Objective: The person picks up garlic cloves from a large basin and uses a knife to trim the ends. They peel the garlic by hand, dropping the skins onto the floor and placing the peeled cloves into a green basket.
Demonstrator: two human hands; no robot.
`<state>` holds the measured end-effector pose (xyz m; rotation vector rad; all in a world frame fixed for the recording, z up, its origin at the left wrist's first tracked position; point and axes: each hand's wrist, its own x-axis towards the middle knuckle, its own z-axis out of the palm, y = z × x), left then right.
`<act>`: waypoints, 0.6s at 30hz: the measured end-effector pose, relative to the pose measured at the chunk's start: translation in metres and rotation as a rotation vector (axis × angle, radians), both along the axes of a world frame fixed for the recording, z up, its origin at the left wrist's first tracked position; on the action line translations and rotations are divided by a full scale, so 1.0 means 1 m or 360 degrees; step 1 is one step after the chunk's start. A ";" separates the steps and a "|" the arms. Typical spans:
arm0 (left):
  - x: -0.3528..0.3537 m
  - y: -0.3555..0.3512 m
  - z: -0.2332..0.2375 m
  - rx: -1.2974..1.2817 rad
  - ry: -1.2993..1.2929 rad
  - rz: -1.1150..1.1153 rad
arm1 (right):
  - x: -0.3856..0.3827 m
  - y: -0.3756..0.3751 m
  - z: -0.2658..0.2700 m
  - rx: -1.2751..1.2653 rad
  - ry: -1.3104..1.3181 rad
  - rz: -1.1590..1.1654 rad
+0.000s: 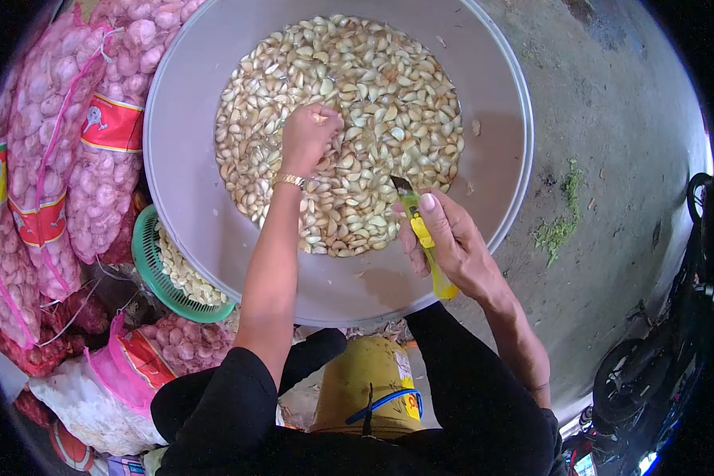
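Garlic cloves (pixel 373 87) cover the bottom of a wide grey basin (pixel 190 159), in what looks like water. Over the left-centre of the cloves is my left hand (pixel 309 136), its fingers curled together at the cloves; whatever they hold is too small to make out. A bracelet circles that wrist. On the right, my right hand (pixel 446 242) grips a yellow-green utility knife (pixel 422 236) above the basin's near right part, with the dark blade pointing up and left, over the cloves.
Net sacks of garlic bulbs (pixel 103 194) stand on the left. A green basket (pixel 147 262) with peeled cloves touches the basin's lower left. Below the basin, a yellow bucket (pixel 349 385) sits between the legs. Green scraps (pixel 559 226) lie on the floor; motorbikes (pixel 635 377) stand at right.
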<state>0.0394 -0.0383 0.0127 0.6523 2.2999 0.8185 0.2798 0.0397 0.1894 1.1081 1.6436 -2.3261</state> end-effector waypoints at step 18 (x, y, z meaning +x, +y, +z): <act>0.011 0.021 0.013 0.0746 -0.1086 0.0179 | -0.005 0.002 -0.015 -0.0002 0.0068 0.0009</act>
